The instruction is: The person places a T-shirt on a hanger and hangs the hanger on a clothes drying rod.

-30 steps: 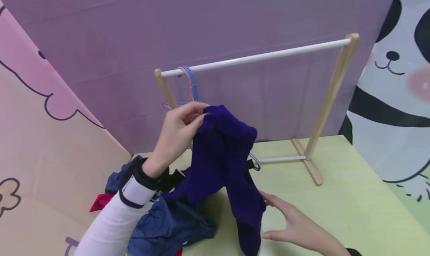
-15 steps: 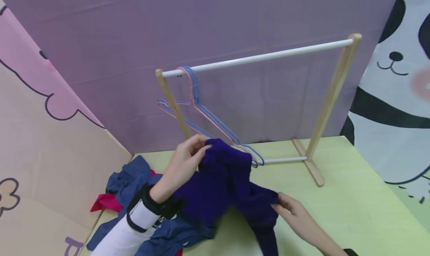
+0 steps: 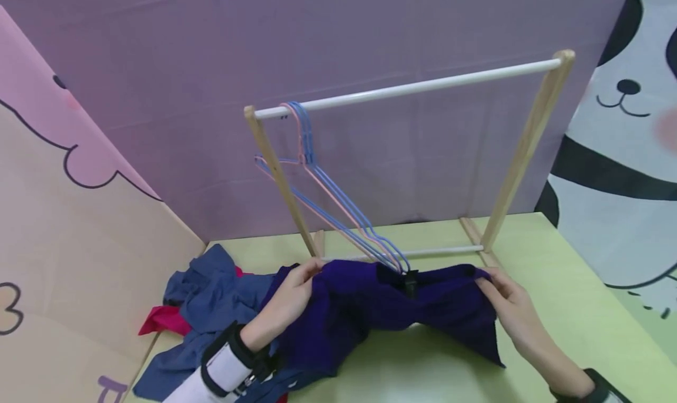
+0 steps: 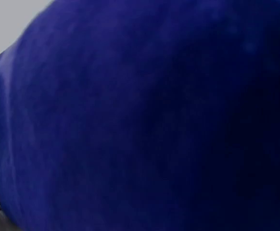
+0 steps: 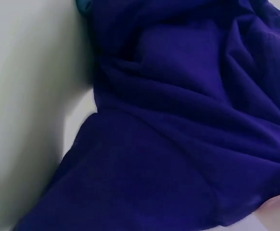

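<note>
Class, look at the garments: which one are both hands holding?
The purple garment, held between the left hand and right hand. The blue clothing and red cloth lie heaped on the table, in neither hand's grip.

I see a deep-purple garment (image 3: 349,294), pink and blue hangers (image 3: 308,147), a pale yellow counter (image 3: 560,309), a panda-print panel (image 3: 608,227).
</note>
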Demonstrator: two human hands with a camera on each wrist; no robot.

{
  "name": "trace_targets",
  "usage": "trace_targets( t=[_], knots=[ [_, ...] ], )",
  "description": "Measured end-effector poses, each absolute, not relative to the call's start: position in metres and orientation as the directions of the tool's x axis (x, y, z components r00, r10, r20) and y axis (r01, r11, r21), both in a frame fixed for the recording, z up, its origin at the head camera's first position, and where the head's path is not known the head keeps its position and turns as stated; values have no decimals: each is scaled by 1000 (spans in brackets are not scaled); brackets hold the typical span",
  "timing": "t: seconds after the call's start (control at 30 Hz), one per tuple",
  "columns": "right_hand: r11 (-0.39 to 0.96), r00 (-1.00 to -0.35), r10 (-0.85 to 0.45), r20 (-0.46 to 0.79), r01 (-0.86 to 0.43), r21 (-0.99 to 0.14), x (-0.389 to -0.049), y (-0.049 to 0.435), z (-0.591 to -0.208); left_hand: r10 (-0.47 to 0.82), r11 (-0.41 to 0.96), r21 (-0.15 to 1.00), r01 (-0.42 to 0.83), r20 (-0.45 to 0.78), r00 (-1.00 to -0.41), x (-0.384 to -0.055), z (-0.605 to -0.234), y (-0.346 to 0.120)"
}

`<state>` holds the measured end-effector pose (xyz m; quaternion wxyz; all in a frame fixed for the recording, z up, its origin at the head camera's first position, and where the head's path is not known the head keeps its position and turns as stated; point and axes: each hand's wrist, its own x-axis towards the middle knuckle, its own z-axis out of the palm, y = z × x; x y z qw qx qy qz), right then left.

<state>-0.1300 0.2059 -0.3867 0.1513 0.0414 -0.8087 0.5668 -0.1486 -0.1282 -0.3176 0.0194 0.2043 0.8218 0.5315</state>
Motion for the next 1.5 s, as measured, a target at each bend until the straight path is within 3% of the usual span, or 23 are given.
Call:
trace_targets(
  t=[0.2, 0.57, 0.9, 1.07, 1.23, 1.5],
  knots=[
    [291, -926, 107, 361, -318, -902, -131, 216, -368, 379, 350, 896, 275, 133, -916, -145, -330, -130],
    [530, -938, -40, 344, -312, -789, -129, 227, -364, 576, 425, 844, 328, 28, -817, -133, -344, -148],
    [527, -921, -186, 341, -386, -757, -140, 229, -392, 447, 481, 745, 462, 245, -860, -130, -359, -142],
    [496, -872, -338, 353, -484, -721, -151, 229, -395, 411, 521, 717, 462, 263, -873, -129, -358, -138],
    [369, -791, -505, 345, -559, -743, -170, 212, -372, 417, 542, 715, 442, 228, -880, -129, -354, -132],
    [382, -803, -538, 255, -502, -776, -198, 146, -303, 413, 545, 727, 418, 200, -888, -133, -354, -129]
  ],
)
